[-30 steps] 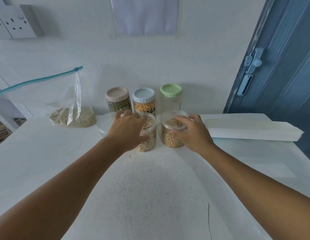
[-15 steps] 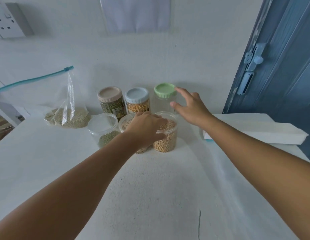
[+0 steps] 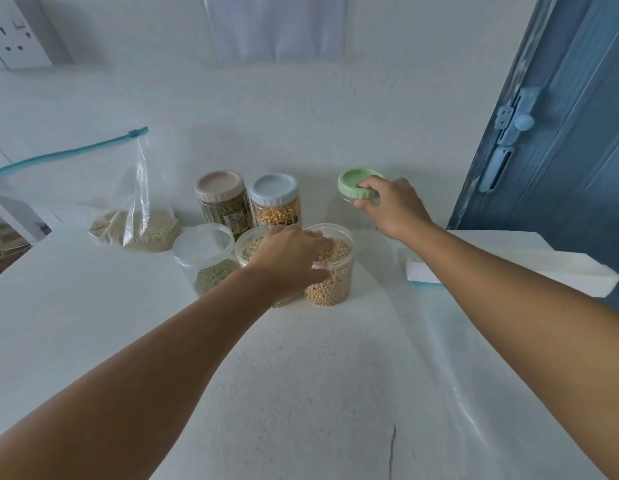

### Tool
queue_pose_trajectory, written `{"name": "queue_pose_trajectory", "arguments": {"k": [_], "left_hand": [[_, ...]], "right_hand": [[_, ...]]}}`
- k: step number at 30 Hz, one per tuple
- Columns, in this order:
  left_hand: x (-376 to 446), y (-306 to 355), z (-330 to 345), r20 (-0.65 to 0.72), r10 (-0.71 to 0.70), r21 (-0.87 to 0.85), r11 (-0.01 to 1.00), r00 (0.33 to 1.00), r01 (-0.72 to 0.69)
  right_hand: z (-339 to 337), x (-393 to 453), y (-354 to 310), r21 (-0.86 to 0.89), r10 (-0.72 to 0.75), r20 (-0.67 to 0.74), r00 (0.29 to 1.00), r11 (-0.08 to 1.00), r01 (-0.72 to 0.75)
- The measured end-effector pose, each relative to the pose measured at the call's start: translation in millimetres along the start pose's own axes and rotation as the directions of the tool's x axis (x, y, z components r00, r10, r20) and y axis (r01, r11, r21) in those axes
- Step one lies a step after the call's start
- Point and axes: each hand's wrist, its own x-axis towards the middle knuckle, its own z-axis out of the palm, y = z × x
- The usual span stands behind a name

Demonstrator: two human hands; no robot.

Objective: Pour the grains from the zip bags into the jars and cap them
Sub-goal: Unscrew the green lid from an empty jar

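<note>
- Head view: a zip bag (image 3: 135, 216) with a blue slider strip stands at the back left of the white counter (image 3: 301, 393), pale grains heaped in its bottom, not yet poured out.
- Right hand (image 3: 393, 209) grips the green lid (image 3: 357, 188) of a clear jar near the wall, fingers curled over the rim and thumb below it; whether lid and jar are joined or lifted apart cannot be told, and little of that jar shows. It looks empty, so it is probably meant for the bagged grains.
- Left hand (image 3: 287, 258) rests over two low clear jars at the front, fingers bent down across their tops; one, the soybean jar (image 3: 330, 271), shows tan beans and a transparent lid, while its neighbour, the pale-bean jar (image 3: 249, 247), is mostly hidden by the hand.
- Just left of these sits a third low jar (image 3: 206, 258), capped in clear plastic, with a shallow layer of green grains.
- Behind them stand two taller jars, both closed: a beige-lidded jar (image 3: 221, 199) of green grains and a blue-lidded jar (image 3: 274, 200) of yellow corn.
- By this count five jars appear filled, with one bag left.
- A white box (image 3: 526, 268) lies at right, beside a blue door (image 3: 560, 133).
</note>
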Motion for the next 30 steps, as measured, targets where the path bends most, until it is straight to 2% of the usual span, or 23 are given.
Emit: {"name": "queue_pose_trajectory", "arguments": {"k": [8, 14, 18, 22, 25, 27, 30], "left_hand": [[-3.3, -3.4, 1.3, -0.002, 0.04, 0.011, 0.999, 0.999, -0.04], [-4.8, -7.6, 0.6, -0.001, 0.063, -0.03, 0.998, 0.998, -0.063], [-14.6, -11.1, 3.8, -0.018, 0.061, -0.145, 0.987, 0.998, -0.063], [-47.5, -5.8, 9.1, -0.187, 0.054, -0.298, 0.948, 0.981, -0.109], [-81.9, -2.8, 18.7, -0.281, 0.088, -0.38, 0.904, 0.956, -0.195], [-101.2, -0.9, 25.2, -0.278, 0.083, -0.465, 0.86, 0.957, -0.209], [-120.8, 0.2, 31.6, -0.191, -0.027, -0.682, 0.723, 0.981, -0.113]], "right_hand": [[-21.0, -83.0, 11.1, -0.044, -0.02, -0.068, 0.998, 0.999, 0.017], [-23.6, -130.2, 1.9, -0.044, 0.023, -0.093, 0.995, 0.999, -0.027], [-25.8, -156.5, -10.1, -0.041, 0.035, -0.092, 0.995, 0.998, -0.039], [-24.5, -186.1, -22.8, -0.065, 0.029, -0.089, 0.996, 0.997, -0.035], [-20.1, -207.9, -33.9, -0.055, 0.016, -0.09, 0.996, 0.998, -0.021], [-15.0, -218.3, -41.9, -0.032, 0.003, -0.07, 0.998, 0.999, -0.006], [-7.1, -227.9, -57.5, 0.047, -0.035, -0.025, 0.999, 0.998, 0.036]]}}
